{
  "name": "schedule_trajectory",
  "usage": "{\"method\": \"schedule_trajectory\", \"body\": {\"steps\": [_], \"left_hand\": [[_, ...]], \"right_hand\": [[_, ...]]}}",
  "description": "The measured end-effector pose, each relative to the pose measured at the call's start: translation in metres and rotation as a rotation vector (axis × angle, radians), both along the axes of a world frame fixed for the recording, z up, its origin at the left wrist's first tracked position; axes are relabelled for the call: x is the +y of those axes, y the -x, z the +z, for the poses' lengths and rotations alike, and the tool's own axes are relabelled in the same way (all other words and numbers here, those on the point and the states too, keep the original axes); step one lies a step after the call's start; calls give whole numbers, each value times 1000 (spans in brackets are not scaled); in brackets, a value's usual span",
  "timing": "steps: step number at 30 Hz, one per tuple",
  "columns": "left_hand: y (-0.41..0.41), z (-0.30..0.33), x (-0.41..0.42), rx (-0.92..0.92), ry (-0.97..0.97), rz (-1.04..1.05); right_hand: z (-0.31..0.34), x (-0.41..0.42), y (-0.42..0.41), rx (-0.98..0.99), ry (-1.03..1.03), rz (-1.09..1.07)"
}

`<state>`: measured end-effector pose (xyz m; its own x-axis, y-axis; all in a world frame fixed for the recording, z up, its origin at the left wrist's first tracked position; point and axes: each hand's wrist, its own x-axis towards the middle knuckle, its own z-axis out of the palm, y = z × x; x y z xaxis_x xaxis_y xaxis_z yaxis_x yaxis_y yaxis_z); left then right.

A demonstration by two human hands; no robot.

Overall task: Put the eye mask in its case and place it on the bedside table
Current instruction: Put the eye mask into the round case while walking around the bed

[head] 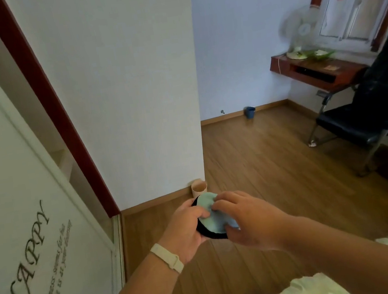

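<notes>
we hold the black case (211, 235) in our left hand (185, 231), closed round its near-left edge. our right hand (245, 217), fingers curled, presses the pale blue eye mask (214, 216) onto it, long axis running away from us; both hands touch it.

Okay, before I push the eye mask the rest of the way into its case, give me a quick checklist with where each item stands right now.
1. Round black case supported: ok, left hand cups it from below.
2. Light blue fabric eye mask over the case: ok.
3. Right hand on the mask: ok, fingers press it.
4. Mask fully inside: not ok, fabric sticks out above the rim.
5. Case closure free: cannot tell, hidden.
6. Bedside table reachable: cannot tell, none recognisable.
</notes>
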<state>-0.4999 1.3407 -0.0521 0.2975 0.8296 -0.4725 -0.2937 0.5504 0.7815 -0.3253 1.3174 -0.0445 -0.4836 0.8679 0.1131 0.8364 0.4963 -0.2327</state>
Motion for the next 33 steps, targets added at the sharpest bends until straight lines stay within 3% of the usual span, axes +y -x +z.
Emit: {"method": "schedule_trajectory", "body": {"steps": [7,18,25,33], "left_hand": [[29,0,101,-58,-6,-66],[-9,-24,202,-61,25,-138],[-80,-9,286,17,0,-193],[-234,7,358,36,5,-356]], "right_hand": [[10,83,33,5,-39,-69],[-2,179,-4,-40,26,-114],[-4,251,-72,11,1,-201],[5,300,-211,19,32,-414]]}}
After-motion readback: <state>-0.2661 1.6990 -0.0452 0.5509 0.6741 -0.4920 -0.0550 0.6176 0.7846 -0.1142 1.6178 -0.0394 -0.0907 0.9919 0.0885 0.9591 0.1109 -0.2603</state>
